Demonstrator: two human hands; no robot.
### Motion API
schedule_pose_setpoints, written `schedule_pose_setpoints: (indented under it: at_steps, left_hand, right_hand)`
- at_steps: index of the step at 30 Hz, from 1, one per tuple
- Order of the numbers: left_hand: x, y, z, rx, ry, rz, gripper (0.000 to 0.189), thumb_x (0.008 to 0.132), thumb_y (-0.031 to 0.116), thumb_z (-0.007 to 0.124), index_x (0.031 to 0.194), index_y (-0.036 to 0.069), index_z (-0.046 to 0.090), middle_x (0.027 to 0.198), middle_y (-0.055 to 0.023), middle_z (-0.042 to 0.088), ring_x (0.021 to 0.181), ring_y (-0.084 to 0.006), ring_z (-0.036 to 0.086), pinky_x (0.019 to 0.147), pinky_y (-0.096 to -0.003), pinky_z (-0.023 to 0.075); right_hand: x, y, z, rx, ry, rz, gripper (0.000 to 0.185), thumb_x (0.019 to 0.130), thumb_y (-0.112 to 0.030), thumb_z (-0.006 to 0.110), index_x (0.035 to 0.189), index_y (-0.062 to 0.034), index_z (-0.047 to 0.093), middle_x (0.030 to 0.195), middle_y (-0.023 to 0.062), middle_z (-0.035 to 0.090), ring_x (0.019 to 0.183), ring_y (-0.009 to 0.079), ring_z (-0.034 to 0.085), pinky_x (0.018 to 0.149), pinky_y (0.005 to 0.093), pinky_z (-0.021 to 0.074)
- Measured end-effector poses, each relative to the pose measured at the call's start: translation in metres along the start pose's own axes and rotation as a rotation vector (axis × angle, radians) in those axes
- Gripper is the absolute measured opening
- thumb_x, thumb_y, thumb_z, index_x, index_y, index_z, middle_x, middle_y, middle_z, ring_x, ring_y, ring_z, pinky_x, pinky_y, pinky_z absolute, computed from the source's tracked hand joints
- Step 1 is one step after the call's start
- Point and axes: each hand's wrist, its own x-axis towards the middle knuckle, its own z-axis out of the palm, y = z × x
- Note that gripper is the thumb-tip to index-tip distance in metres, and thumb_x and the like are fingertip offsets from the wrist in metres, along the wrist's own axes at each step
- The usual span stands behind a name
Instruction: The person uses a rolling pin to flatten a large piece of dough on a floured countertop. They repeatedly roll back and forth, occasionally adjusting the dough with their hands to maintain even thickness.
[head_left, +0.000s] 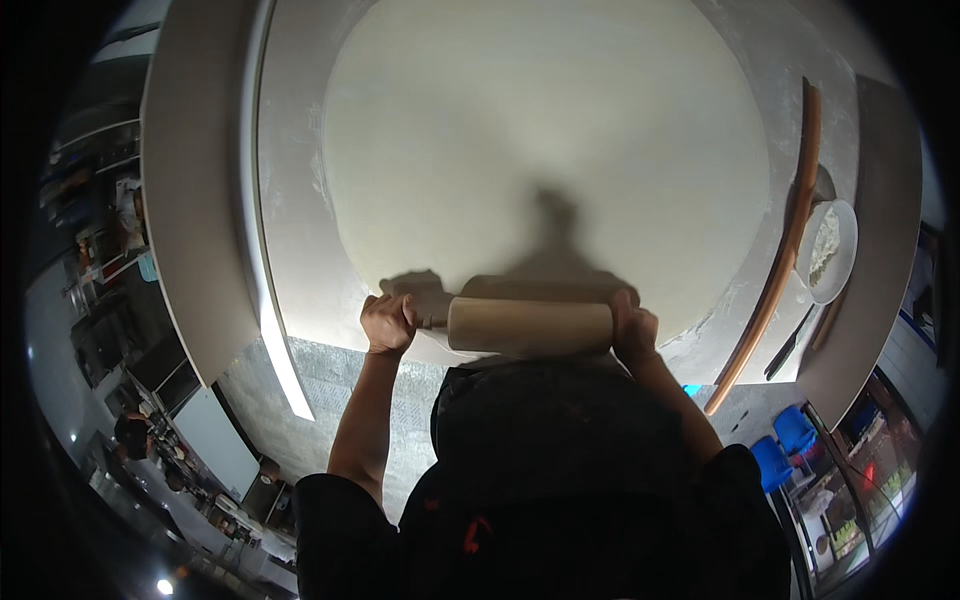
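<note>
A thick wooden rolling pin (531, 327) lies across the near edge of a very large, thin round sheet of dough (540, 142). My left hand (388, 324) is closed around the pin's left handle, part of which shows beside the fist. At the other end my right hand (634, 327) grips the right handle, which is hidden by the fingers. The dough covers most of the floured worktable (296, 225). Shadows of my head, hands and the pin fall on the sheet.
Along the right side lies a long, slender wooden rolling pin (796, 217), its near end past the table edge. Beside it are a white bowl of flour (828, 251) and a dark, narrow tool (791, 343). Blue chairs (772, 463) stand at lower right; a person (133, 435) is at far left.
</note>
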Motion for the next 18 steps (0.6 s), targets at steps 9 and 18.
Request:
schedule_pose_setpoints:
  at_steps: [9,18]
  left_hand:
    - [0.216,-0.035,-0.009,0.192,0.329,0.111,0.035,0.093,0.019,0.043,0.062,0.007,0.054,0.056,-0.0142,0.052,0.051,-0.0343,0.049,0.052,-0.0441,0.0391]
    - [0.453,-0.105,-0.009,0.415,0.467,-0.024,0.046,0.095,0.033,0.039,0.073,0.002,0.064,0.062,-0.0189,0.062,0.054,-0.0355,0.061,0.053,-0.0443,0.0490]
  right_hand:
    - [0.233,0.036,-0.056,-0.139,0.345,-0.306,0.037,0.088,-0.017,0.054,0.121,-0.0018,0.048,0.067,0.0169,0.060,0.052,0.0337,0.057,0.046,0.0410,0.0442]
    - [0.459,0.038,-0.113,-0.231,0.429,-0.269,0.031,0.088,-0.031,0.050,0.101,-0.0039,0.059,0.091,0.0201,0.064,0.087,0.0385,0.060,0.074,0.0464,0.0495]
